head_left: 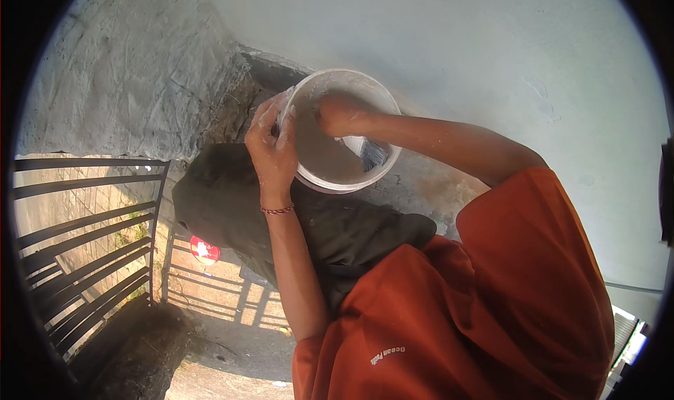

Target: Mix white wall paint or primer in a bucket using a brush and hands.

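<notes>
A white bucket stands tilted beside my dark-clad leg, with a greyish-white mix inside. My left hand grips its left rim, fingers over the edge and smeared with pale residue. Inside the bucket is my right hand, slightly blurred, its fingers curled closed over the mix. What those fingers hold is hidden. Just below that hand, a paintbrush with a pale upper part and dark bristles leans toward the near right wall of the bucket.
A smooth pale wall rises beyond the bucket and to the right. Rough grey plaster covers the upper left. Dark metal railings stand at the left, near a round red-and-white object. My dark trouser leg lies beneath my left forearm.
</notes>
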`<control>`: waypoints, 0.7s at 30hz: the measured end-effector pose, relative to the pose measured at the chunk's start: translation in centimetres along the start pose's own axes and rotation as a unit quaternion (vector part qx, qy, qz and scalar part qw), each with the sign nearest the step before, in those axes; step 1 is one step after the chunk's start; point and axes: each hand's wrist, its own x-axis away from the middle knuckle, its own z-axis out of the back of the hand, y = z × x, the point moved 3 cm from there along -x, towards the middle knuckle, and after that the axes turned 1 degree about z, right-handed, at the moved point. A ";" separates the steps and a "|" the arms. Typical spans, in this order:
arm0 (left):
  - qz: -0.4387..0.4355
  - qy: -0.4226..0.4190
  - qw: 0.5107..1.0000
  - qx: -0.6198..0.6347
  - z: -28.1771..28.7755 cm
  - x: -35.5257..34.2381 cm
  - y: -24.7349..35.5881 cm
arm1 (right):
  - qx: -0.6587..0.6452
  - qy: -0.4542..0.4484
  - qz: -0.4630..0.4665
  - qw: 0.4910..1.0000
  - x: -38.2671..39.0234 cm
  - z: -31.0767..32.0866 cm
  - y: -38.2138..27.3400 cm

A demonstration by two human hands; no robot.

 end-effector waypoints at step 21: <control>0.045 0.037 0.997 -0.041 -0.5 -1.0 -0.6 | 0.069 0.088 0.028 0.993 2.4 3.2 -1.5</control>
